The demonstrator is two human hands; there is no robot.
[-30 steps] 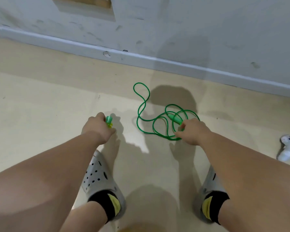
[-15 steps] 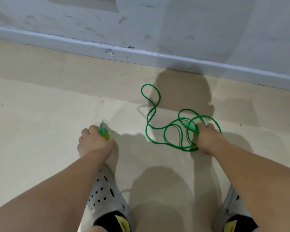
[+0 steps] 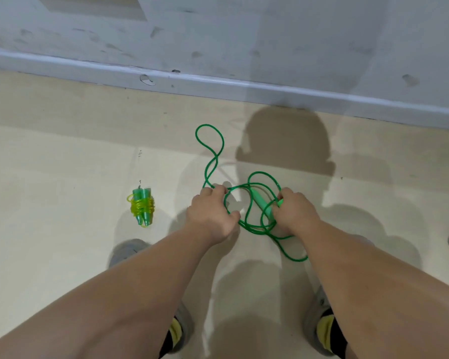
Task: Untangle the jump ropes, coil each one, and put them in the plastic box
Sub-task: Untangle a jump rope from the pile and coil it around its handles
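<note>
Left grip (image 3: 213,216): fingers curled over a strand of the green rope (image 3: 209,156), centre frame.
Right grip (image 3: 293,215): closed round the rope's smooth green handle (image 3: 259,202).
Green rope: thin glossy cord, loose loops on the floor (image 3: 49,164), top loop near the skirting board (image 3: 244,86).
Wound rope (image 3: 141,207): translucent yellow cord round two green handles, left of centre, apart from both grips.
Open room: pale smooth floor stretching left.
</note>
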